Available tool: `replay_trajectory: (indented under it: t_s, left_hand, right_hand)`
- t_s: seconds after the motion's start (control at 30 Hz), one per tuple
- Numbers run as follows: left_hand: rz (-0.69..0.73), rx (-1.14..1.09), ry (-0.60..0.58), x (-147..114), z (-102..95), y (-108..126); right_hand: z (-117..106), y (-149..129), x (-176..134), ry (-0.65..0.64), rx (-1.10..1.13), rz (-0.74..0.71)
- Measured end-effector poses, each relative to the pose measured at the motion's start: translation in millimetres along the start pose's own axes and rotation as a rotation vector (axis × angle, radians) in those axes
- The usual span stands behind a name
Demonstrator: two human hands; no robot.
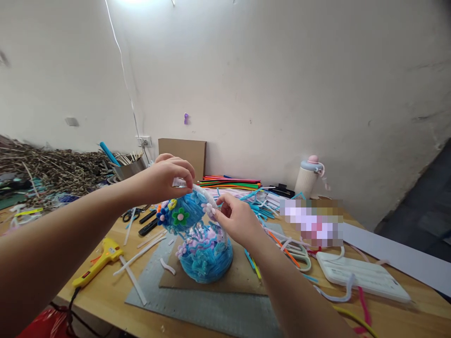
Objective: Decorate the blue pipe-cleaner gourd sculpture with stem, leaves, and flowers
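A blue craft piece (207, 270) of fuzzy pipe cleaners stands on a cardboard sheet (243, 280). It has a round lower part and a raised, tilted upper part with a white fuzzy edge. Small flowers in green, dark blue and yellow dot the upper part, while lilac ones cluster below. My left hand (172, 171) is closed over the top, thumb and fingers at the white edge. On the right side, my right hand (237, 216) pinches at a pale lilac flower (209, 210) against that edge. Its other fingertips are partly hidden.
Left on the wooden table lies a yellow glue gun (100, 263). A grey mat (151, 286) lies under the cardboard. Loose pipe cleaners (232, 183) are piled behind. Green-handled scissors (301, 256), a white power bank (362, 274) and a bottle (308, 178) stand or lie right.
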State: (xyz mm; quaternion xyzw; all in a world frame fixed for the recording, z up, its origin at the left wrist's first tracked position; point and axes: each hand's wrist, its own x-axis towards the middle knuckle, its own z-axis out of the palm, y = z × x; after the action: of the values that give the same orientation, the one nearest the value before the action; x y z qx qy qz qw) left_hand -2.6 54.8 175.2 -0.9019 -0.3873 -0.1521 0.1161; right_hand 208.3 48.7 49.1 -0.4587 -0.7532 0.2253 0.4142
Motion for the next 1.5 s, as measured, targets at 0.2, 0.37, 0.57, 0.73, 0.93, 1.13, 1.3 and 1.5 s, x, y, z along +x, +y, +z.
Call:
replay_trajectory:
  t_s: [0.2,0.37,0.57,0.73,0.93,1.13,1.3,1.5]
  left_hand:
    - [0.056,0.005,0.054,-8.6,9.2,-10.3]
    - [0.083,-0.038,0.085,-12.9,15.6,-15.5]
    - [0.1,-0.068,0.132,-13.3,22.0,-16.6]
    - [0.094,-0.081,0.184,-16.5,23.5,-12.8]
    - [-0.257,-0.291,0.535,-45.1,22.6,-19.9]
    - [-0.592,-0.603,0.473,-70.2,45.2,-40.8]
    - [-0.464,-0.456,0.39,-69.2,53.9,-32.9]
    - [-0.403,-0.362,0.444,-66.2,49.7,-21.6]
  right_hand:
    - [-7.6,-1.4,-2.8,-0.047,0.059,-0.008]
    - [-16.8,-16.7,10.5,0.079,0.127,-0.039]
    - [-17.4,-38.0,46.0,-0.032,0.011,-0.173]
    - [-14.6,-45.1,54.4,-0.161,0.057,-0.074]
    - [-11.4,-49.4,52.4,-0.114,-0.022,-0.052]
    - [-8.5,-52.5,48.2,-0.056,-0.079,-0.104]
    - [-6.1,-52.2,44.4,-0.011,-0.093,-0.159]
    - [-5.4,-54.1,42.4,0.004,-0.111,-0.169]
